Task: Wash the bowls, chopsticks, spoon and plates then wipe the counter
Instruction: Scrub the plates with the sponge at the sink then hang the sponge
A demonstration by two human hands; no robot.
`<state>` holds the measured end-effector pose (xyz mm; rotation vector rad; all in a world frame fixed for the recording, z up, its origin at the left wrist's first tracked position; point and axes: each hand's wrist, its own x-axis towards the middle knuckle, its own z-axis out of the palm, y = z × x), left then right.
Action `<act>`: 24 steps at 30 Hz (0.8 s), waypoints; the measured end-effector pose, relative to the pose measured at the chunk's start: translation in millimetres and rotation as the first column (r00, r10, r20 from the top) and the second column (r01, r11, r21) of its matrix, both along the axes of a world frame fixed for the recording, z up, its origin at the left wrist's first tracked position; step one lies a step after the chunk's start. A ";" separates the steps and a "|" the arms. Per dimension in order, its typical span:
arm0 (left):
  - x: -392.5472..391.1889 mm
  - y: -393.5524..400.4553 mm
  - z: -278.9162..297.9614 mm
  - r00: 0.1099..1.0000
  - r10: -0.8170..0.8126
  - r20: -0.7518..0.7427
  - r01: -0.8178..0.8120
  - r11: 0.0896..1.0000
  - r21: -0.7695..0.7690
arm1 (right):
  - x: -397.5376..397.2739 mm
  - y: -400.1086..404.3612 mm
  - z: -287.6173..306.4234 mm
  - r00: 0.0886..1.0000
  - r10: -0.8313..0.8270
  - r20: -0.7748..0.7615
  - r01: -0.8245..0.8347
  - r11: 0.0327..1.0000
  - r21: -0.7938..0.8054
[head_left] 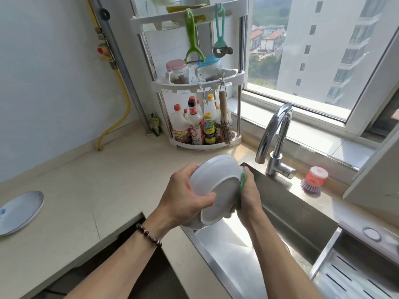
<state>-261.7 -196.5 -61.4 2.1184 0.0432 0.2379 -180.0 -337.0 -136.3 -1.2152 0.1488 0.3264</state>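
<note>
so the plate (20, 211) lies far left on the counter (103, 182), well apart. left hand (183, 198) grips the tilted white bowl (216, 186) over the sink (287, 214); right hand (248, 197) presses a green sponge (243, 180) against its right rim.

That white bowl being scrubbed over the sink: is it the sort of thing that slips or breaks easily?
Probably both. The white bowl looks glazed and smooth, so likely slippery when wet; the left hand grips its rim while the right hand presses a green sponge to it. It seems rigid ceramic, so a drop into the steel sink could chip it.
</note>
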 end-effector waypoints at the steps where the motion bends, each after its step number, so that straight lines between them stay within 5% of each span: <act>1: -1.0 1.3 1.4 1.000 -0.011 -0.005 0.011 1.000 -0.030 | 3.6 -1.2 -2.6 0.998 -0.051 -0.047 0.051 0.999 0.003; 5: -0.3 17.5 6.9 0.985 -0.088 -0.150 0.062 0.983 -0.171 | 15.2 -7.8 -1.4 0.990 -0.141 -0.005 0.136 0.965 -0.222; 8: 15.4 21.7 20.7 0.950 -0.148 -0.275 0.153 0.988 -0.004 | 22.6 -7.9 15.6 0.972 0.017 0.236 0.075 0.923 -0.378; 11: 23.7 10.4 22.1 0.935 -0.179 -0.305 0.222 0.969 0.111 | 22.2 -0.9 29.9 0.879 0.187 0.439 0.073 0.857 -0.511; 16: 26.4 6.0 2.9 0.989 0.025 -0.148 -0.025 1.000 0.004 | -17.1 15.2 20.2 0.615 0.399 0.681 0.192 0.761 -0.619; 18: 26.1 -0.3 0.3 0.989 0.074 -0.131 -0.071 0.997 0.020 | -18.6 15.8 9.5 0.644 0.394 0.655 0.094 0.810 -0.579; 21: 19.9 -7.6 -2.2 0.988 0.085 -0.125 -0.070 0.990 0.124 | -2.1 8.0 9.3 0.829 0.196 0.523 -0.010 0.941 -0.337; 24: 19.2 -9.1 0.1 0.991 0.092 -0.095 -0.082 0.991 0.104 | -26.9 19.0 12.2 0.778 0.251 0.576 0.025 0.904 -0.427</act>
